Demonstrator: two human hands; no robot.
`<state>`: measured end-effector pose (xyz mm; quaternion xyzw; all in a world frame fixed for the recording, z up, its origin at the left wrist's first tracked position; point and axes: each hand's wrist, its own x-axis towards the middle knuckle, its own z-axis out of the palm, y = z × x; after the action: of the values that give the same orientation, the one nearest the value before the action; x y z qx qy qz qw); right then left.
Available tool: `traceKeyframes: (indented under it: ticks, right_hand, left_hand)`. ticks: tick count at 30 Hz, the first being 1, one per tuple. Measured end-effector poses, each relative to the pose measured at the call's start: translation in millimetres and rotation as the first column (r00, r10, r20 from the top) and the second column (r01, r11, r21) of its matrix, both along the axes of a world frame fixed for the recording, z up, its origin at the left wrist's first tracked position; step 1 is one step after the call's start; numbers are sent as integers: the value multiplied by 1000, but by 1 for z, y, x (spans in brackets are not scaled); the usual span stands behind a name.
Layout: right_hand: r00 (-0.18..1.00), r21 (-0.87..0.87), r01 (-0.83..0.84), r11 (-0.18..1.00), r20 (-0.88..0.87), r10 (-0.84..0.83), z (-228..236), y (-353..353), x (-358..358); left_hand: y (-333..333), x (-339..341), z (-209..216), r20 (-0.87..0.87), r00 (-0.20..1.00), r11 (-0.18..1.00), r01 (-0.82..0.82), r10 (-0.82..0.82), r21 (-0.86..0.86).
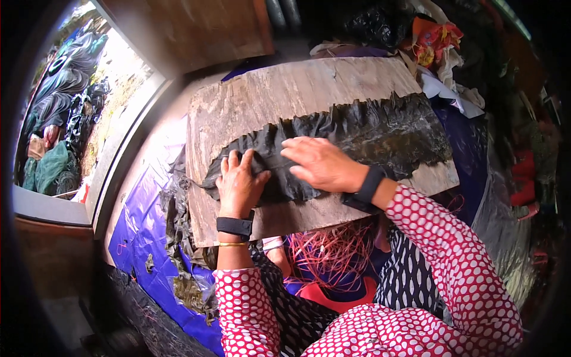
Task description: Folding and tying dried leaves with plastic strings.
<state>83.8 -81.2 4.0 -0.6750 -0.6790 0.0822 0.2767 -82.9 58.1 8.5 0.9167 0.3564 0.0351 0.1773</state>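
Note:
A long, dark kelp blade (363,131) with ruffled edges lies stretched across a wooden board (262,95), from its left side to its right. My left hand (238,184) rests on the left part of the kelp with its fingers spread. Farther right, my right hand (324,163) lies over the middle of the blade, fingers stretched out and palm down. Neither hand grips anything that I can see. Each wrist has a black band, and the left one also wears a gold-coloured bangle (231,243).
More dark kelp (177,217) hangs at the board's left edge over blue plastic sheeting (143,238). Tangled red strings (327,253) lie below the board, between my legs. Bags and a red-orange wrapper (434,40) are piled at the far right. Bundled nets (56,160) show through the opening at left.

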Motion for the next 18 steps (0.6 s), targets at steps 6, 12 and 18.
traceKeyframes:
  ticks: [6,12,18]
  right_hand:
    - [973,39,85,996,211,-91,-28,16,20]
    - [964,49,181,982,190,-187,-18,9,16]
    - [970,-28,123,992,216,-114,-22,-13,17]
  left_hand:
    - [1,-6,-5,-84,995,999,-48,50,19]
    - [2,-11,5,-130,978,983,-171,161,-67]
    - [-2,-9,5,-118,982,987,-155,149,-41]
